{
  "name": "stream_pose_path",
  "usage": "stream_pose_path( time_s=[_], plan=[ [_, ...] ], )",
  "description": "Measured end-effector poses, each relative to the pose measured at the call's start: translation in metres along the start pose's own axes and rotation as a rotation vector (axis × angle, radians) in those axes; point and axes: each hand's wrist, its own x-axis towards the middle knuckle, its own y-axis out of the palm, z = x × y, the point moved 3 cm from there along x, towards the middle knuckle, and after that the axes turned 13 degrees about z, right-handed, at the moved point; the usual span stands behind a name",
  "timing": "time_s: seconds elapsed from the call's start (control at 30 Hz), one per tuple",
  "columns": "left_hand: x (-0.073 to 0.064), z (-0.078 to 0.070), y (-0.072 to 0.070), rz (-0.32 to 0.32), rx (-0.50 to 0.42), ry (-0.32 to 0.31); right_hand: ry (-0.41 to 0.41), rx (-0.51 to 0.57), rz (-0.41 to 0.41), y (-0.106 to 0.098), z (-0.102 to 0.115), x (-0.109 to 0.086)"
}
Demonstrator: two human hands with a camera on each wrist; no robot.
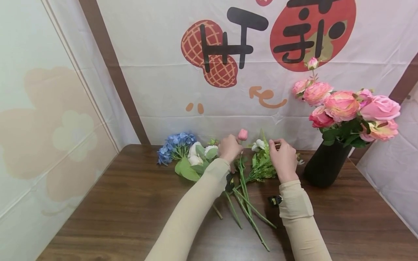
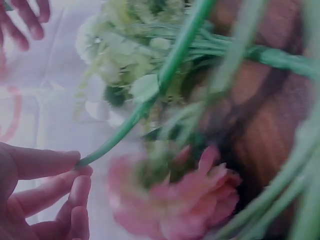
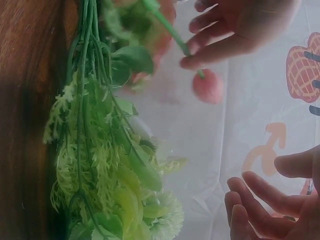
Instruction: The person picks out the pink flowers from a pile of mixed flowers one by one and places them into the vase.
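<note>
My left hand (image 1: 230,148) pinches the green stem (image 2: 167,82) of a small pink tulip bud (image 1: 242,134) between thumb and fingertip, just below the bloom. The bud (image 3: 208,87) stands over the loose flowers against the backdrop. To the right, my right hand (image 1: 283,157) is held beside a bunch of greenery with white blooms (image 1: 263,167). Its thumb and fingers stay apart with nothing between them in the right wrist view. A larger pink flower (image 2: 175,200) lies close to the left hand, mostly covered by that hand in the head view.
Blue hydrangea (image 1: 176,146) and white flowers (image 1: 195,155) lie at the table's back left. Several loose stems (image 1: 253,221) reach toward the front. A black vase (image 1: 326,165) of pink roses (image 1: 343,105) stands at the back right. A printed cloth (image 1: 156,90) hangs behind the wooden table (image 1: 124,203).
</note>
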Motion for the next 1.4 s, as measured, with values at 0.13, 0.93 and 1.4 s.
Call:
stream_pose_path(
  time_s=[0.13, 0.93, 1.4],
  plan=[
    [-0.001, -0.002, -0.012, -0.028, -0.057, 0.050, -0.004, 0.006, -0.004, -0.002, 0.001, 0.000],
    [-0.034, -0.014, -0.061, -0.175, -0.274, 0.259, -0.102, 0.043, -0.021, -0.003, 0.024, -0.010],
    [-0.062, -0.015, -0.078, -0.269, -0.450, 0.361, -0.165, 0.096, -0.066, -0.014, 0.047, -0.019]
  ],
)
